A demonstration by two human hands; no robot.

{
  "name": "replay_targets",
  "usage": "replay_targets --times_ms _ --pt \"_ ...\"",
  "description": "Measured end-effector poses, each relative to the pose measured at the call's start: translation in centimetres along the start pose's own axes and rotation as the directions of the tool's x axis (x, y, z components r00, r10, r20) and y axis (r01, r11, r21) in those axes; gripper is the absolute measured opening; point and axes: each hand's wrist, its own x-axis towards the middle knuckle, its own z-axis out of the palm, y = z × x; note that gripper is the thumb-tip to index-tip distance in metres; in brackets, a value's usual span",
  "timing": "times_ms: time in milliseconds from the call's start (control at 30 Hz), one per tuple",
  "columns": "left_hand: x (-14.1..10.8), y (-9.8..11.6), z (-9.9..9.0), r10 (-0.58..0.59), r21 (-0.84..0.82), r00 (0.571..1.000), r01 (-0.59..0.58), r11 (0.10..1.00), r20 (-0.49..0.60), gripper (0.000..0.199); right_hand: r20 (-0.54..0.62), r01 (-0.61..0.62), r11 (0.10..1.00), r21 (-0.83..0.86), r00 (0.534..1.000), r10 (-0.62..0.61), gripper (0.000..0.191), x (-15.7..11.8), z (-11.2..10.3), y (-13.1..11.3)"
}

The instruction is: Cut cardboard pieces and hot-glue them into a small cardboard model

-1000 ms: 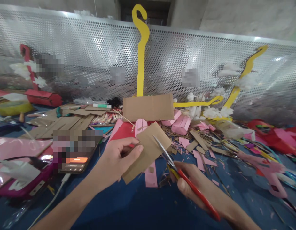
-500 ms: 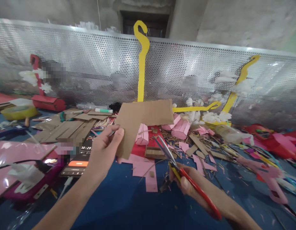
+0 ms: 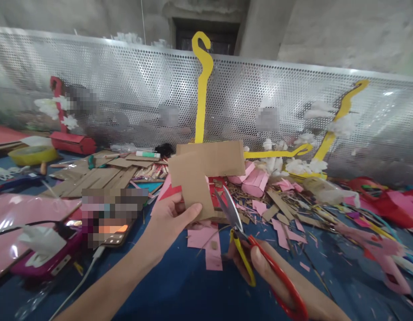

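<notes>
My left hand (image 3: 176, 214) pinches a rectangular piece of cardboard (image 3: 191, 183) by its lower end, thumb in front. Behind that piece, another brown cardboard rectangle (image 3: 226, 158) stands at the foot of a yellow hook-topped strip (image 3: 202, 89). My right hand (image 3: 260, 263) is closed round scissors (image 3: 238, 223) with red and yellow handles. Their blades are parted and point up, just right of the held cardboard and apart from it. Pink paper scraps (image 3: 213, 254) lie on the blue surface below, and pink folded paper shapes (image 3: 255, 180) sit beyond the blades.
Left are cardboard strips (image 3: 99, 180), a yellow tape roll (image 3: 32, 155), a phone (image 3: 117, 232) on a cable and a purple power strip (image 3: 49, 249). Right lie a pink glue gun (image 3: 377, 249) and cardboard offcuts (image 3: 280, 203). A perforated metal panel (image 3: 133, 98) stands behind.
My left hand has moved right and slightly down, bringing the cardboard piece in front of the other rectangle and nearer the scissors. The scissor blades have spread wider.
</notes>
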Motion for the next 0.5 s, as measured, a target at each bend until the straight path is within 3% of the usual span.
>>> replay_targets --times_ms 200,500 --pt "-0.5 0.0 0.5 0.027 0.013 0.998 -0.028 1.000 0.055 0.035 0.017 -0.149 0.985 0.088 0.989 0.148 0.056 -0.1 1.7 -1.0" --pt "-0.3 -0.2 0.3 0.040 -0.078 0.999 -0.039 0.996 0.019 0.026 0.158 -0.189 0.936 0.296 0.976 0.147 0.057 0.3 2.7 -3.1"
